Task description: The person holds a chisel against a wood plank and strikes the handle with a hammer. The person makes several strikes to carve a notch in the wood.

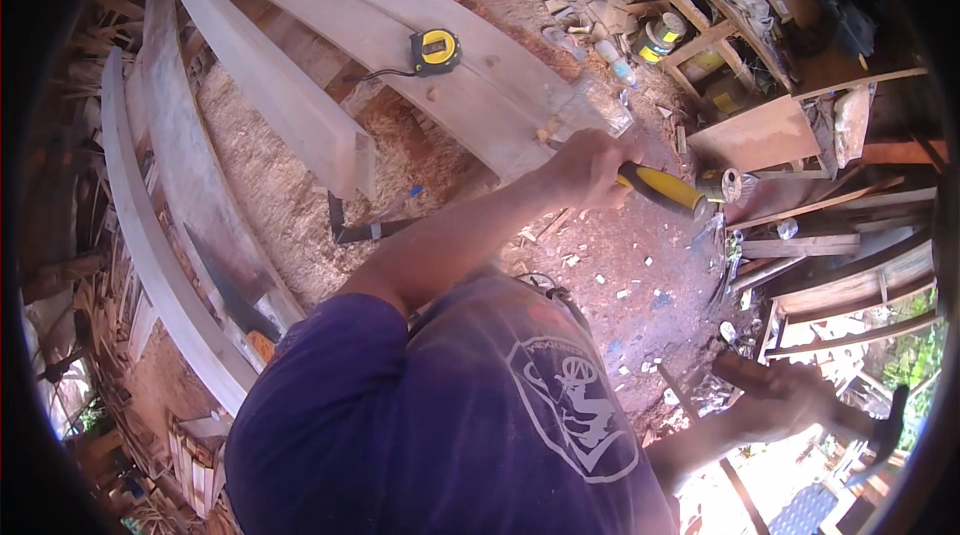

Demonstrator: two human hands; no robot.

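Observation:
My left hand [592, 167] is closed around a chisel [665, 189] with a yellow and black handle. The blade is mostly hidden by the hand and points at the near end of a wide pale board [470, 65], where some chipped wood lies. Over on the lower right, my right hand [785, 403] grips a hammer [745, 372] by its wooden handle, with the dark head out past the fingers, away from the board. A yellow and black tape measure [435, 52] rests on the board, its dark strap hanging over the edge.
A long squared beam [265, 65] lies left of the board, with curved planks [160, 225] and a handsaw [228, 285] farther left. Shavings cover the ground beneath. A black metal square [345, 225] lies near my left forearm. Wooden shelving [690, 35] with cans and bottles stands right.

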